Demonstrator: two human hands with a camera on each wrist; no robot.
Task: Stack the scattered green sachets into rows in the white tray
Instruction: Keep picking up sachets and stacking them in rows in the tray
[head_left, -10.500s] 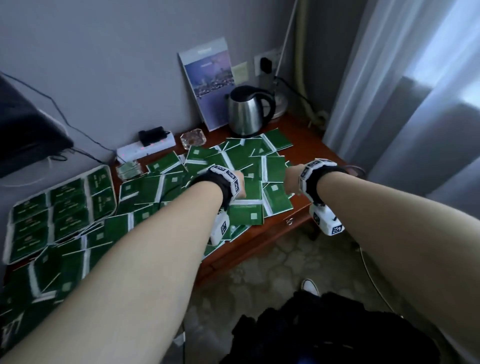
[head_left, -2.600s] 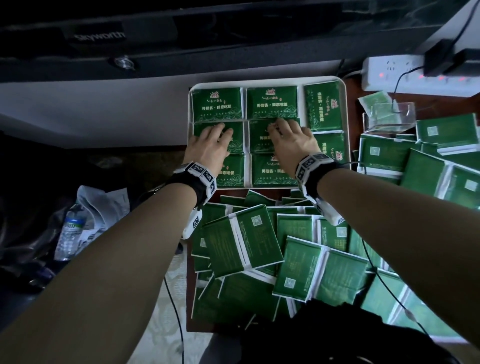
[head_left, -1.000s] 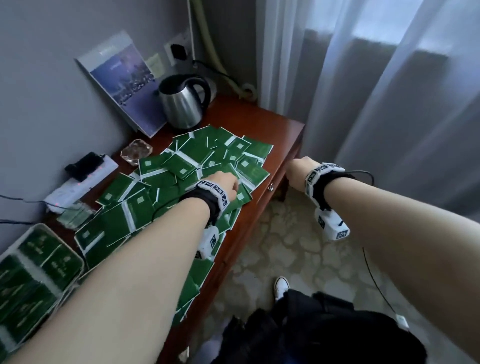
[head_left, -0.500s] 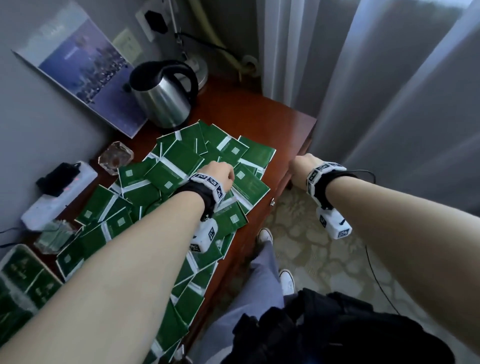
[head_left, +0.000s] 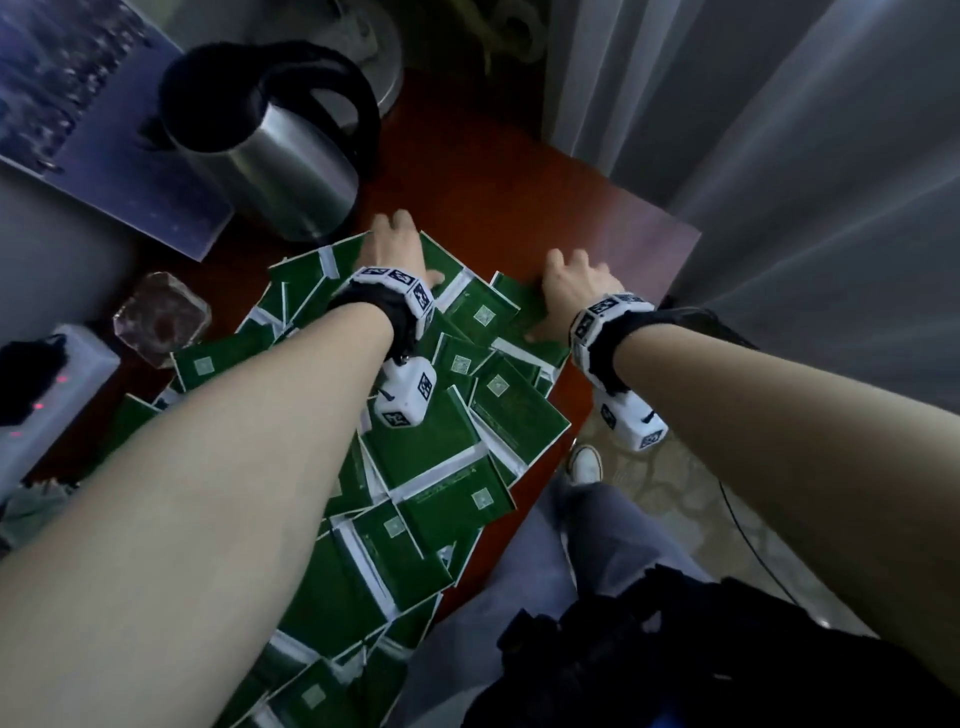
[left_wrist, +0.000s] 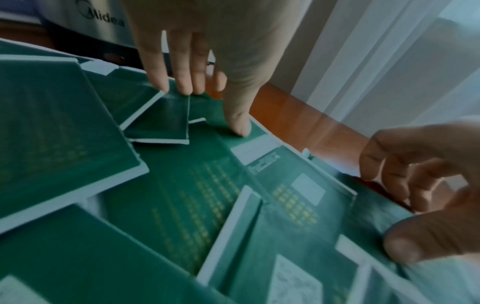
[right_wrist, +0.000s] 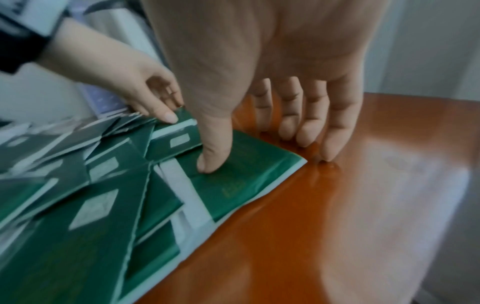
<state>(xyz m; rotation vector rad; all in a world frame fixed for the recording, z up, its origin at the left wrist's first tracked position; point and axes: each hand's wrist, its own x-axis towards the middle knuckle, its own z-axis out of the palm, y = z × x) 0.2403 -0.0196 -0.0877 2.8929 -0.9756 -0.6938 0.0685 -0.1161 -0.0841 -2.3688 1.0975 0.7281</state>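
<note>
**Head view: both hands at the far edge of the sachet pile**

Head view first, reading left to right. On the left a power strip and a glass ashtray sit on the wooden table, with the steel kettle behind them. The green sachets lie in a loose overlapping heap down the middle of the table; the white tray is out of sight, so none of what I see here is stacked yet.

My left hand reaches to the far end of the heap near the kettle. From the left wrist camera its fingers are nearly straight, tips resting on sachet edges and the thumb pressing one flat; nothing is gripped. My right hand works the rightmost sachet: thumb pressed on its face, fingers down on bare wood just past its edge, about to pinch but not yet closed round it.

I judge these light, thin and flexible, with a slick film surface, so they will slide over each other and fan out when squeezed. I would take hold along a white sealed border, thumb on top and fingers slipped underneath, gathering only a few at once and squaring them before carrying.
</note>
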